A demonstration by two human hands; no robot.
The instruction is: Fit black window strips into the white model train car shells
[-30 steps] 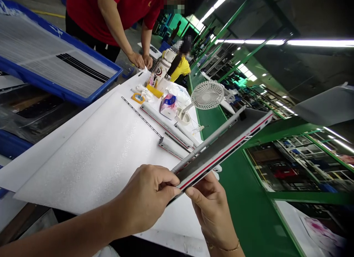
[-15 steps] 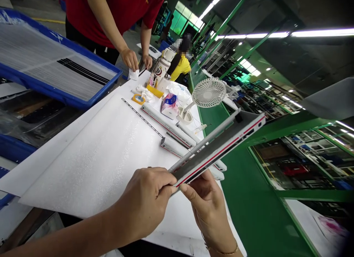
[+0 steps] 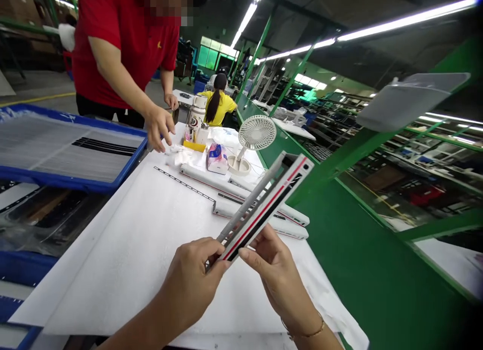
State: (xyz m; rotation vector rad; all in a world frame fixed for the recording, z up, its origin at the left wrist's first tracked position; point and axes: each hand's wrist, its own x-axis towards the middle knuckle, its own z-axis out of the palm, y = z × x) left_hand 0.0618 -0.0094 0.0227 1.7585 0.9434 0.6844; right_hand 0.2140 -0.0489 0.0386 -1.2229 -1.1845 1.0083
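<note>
A long grey channel-shaped housing (image 3: 264, 210) with a red line and a black strip along its face slants up and away in front of me. My left hand (image 3: 192, 274) pinches its near end between thumb and fingers. My right hand (image 3: 274, 277) holds its right side close to that end, thumb in front and fingers partly hidden behind. Beyond it, similar housings lie on the table, one with a red line (image 3: 213, 181) and another (image 3: 226, 208) nearer. A thin black slotted strip (image 3: 183, 183) lies to their left on the white foam sheet (image 3: 151, 239).
A small white fan (image 3: 257, 134), a tissue pack (image 3: 217, 159) and a flask (image 3: 196, 119) stand at the table's far end. Across the left corner, a co-worker in red (image 3: 124, 63) reaches in beside a blue tray (image 3: 128, 176). A green surface (image 3: 339, 254) runs along the right.
The view has turned and levelled. The housing now points more steeply up, still in both my hands. The co-worker's nearer hand has left the white wad and hangs with fingers spread over the table's edge.
</note>
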